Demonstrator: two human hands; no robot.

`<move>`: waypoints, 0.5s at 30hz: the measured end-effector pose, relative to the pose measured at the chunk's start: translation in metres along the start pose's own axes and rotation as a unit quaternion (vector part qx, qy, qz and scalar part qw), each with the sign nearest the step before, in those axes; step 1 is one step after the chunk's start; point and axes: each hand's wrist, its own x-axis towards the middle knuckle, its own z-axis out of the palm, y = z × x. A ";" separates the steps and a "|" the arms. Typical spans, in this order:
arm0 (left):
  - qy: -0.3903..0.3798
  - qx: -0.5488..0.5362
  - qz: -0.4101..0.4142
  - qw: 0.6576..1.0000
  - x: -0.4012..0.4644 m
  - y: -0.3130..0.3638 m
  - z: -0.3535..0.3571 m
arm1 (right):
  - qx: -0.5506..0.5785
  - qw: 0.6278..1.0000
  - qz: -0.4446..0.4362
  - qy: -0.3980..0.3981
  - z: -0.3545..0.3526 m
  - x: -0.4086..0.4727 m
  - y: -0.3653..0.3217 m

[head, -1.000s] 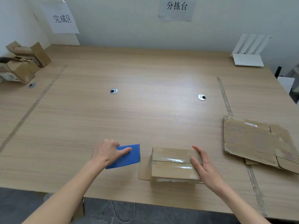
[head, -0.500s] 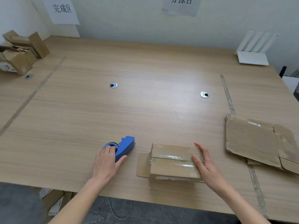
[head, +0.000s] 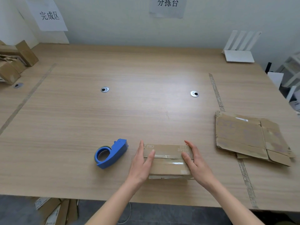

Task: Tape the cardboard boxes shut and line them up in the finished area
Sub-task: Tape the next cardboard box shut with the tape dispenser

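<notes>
Our left hand point(head: 142, 164) and right hand point(head: 197, 161), fingers straight, press the box point(head: 167, 159) ends. We should squeeze evenly, then lift it flat.

Your small brown cardboard box point(head: 168, 160) lies flat near the worktop's front edge, clear tape across its closed flaps.

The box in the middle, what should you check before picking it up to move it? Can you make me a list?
1. Tape over the top seam of the box: ok, shiny strip shows.
2. Left hand on the box's left end: ok.
3. Right hand on its right end: ok.
4. Tape dispenser let go, lying apart from the box: ok.
5. Bottom of the box taped: cannot tell.
6. Room beside the finished boxes far left: cannot tell.
</notes>
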 end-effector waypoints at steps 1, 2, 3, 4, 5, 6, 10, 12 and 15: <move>-0.009 -0.034 -0.021 0.999 0.000 0.000 0.003 | 0.002 1.000 0.000 0.000 0.000 0.000 0.000; -0.015 -0.064 -0.042 0.997 0.001 0.000 0.005 | 0.005 1.000 -0.001 -0.001 0.000 0.000 0.001; -0.021 -0.087 -0.058 0.994 0.001 -0.001 0.006 | 0.008 1.000 -0.001 -0.002 0.000 0.000 0.001; -0.027 -0.103 -0.073 0.992 0.002 0.000 0.006 | 0.011 1.000 -0.003 -0.002 0.000 0.000 0.002; -0.036 -0.114 -0.085 0.989 0.002 0.000 0.006 | 0.012 1.000 -0.003 -0.002 0.001 0.000 0.002; -0.046 -0.121 -0.095 0.987 0.003 0.000 0.005 | 0.013 1.000 -0.004 -0.002 0.001 0.000 0.001; -0.085 -0.122 -0.134 0.980 0.010 -0.005 -0.001 | 0.016 1.000 -0.004 -0.001 0.001 -0.001 -0.001; -0.095 -0.103 -0.132 0.981 0.014 -0.010 -0.004 | 0.012 1.000 -0.003 -0.002 0.000 -0.001 -0.003; -0.078 -0.019 -0.090 0.993 0.020 -0.008 -0.006 | 0.000 1.000 0.003 0.013 -0.003 -0.002 -0.005</move>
